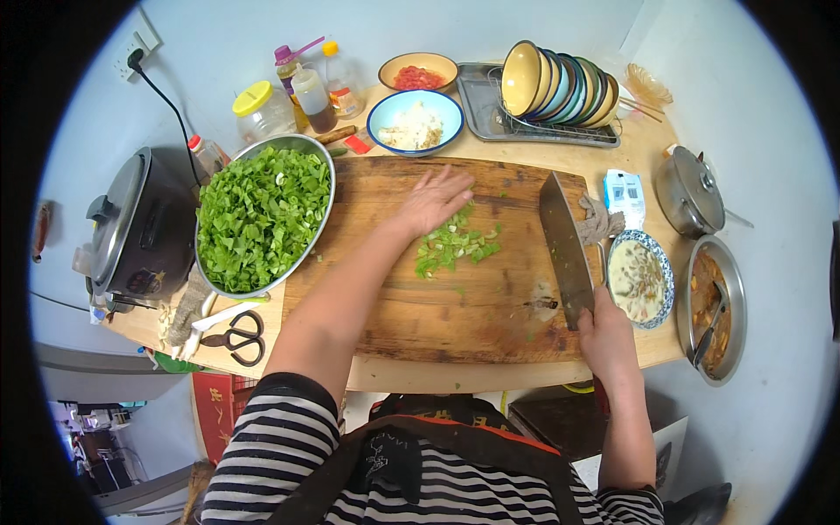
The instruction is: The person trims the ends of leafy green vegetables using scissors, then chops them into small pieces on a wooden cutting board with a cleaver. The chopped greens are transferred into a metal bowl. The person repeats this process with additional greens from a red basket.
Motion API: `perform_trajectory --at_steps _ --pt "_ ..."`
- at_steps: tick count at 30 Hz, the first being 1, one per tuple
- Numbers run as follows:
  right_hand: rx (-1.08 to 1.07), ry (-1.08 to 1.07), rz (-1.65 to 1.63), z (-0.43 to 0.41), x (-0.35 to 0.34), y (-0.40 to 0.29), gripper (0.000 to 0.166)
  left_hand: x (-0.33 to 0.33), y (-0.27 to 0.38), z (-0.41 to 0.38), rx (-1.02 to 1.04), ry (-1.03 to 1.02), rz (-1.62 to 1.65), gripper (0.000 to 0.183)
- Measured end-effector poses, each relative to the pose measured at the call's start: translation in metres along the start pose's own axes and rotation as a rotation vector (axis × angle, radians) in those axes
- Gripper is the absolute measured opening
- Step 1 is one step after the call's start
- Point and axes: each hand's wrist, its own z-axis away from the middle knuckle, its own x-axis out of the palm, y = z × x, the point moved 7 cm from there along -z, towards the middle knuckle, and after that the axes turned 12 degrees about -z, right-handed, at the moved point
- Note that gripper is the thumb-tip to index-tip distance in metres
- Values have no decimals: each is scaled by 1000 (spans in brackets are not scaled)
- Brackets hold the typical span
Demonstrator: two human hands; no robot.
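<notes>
My left hand (438, 200) lies palm down with its fingers apart at the upper middle of a wooden cutting board (420, 315), touching the top of a small heap of chopped green leaves (453, 248). At the board's right side my right hand (605, 328) grips the handle of a large cleaver (564, 252), its broad blade tilted over the board. A big metal bowl (332, 190) full of cut leafy greens (262, 220) stands over the board's left edge. Whether anything is under my left palm is hidden.
Behind the board stand a blue enamel bowl (415, 123) with minced white food, a bowl of chopped red food (420, 79) and a rack of bowls (558, 85). Scissors (239, 340) and a rice cooker (141, 230) are left; a patterned dish (640, 279), a stew basin (712, 308) and a lidded pot (690, 190) are right.
</notes>
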Motion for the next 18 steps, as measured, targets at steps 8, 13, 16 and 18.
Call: perform_trajectory --at_steps 8,13,16,18 --pt "255 -74 -886 1 19 32 22 -26 45 53 200 124 -30 65" --pt "366 -50 -1235 9 62 79 20 -8 18 108 -437 367 207 65" --pt "415 -38 -1296 11 79 85 21 1 44 98 -420 432 228 60" --pt "389 -72 -1269 5 85 76 21 4 46 88 -424 461 206 58"
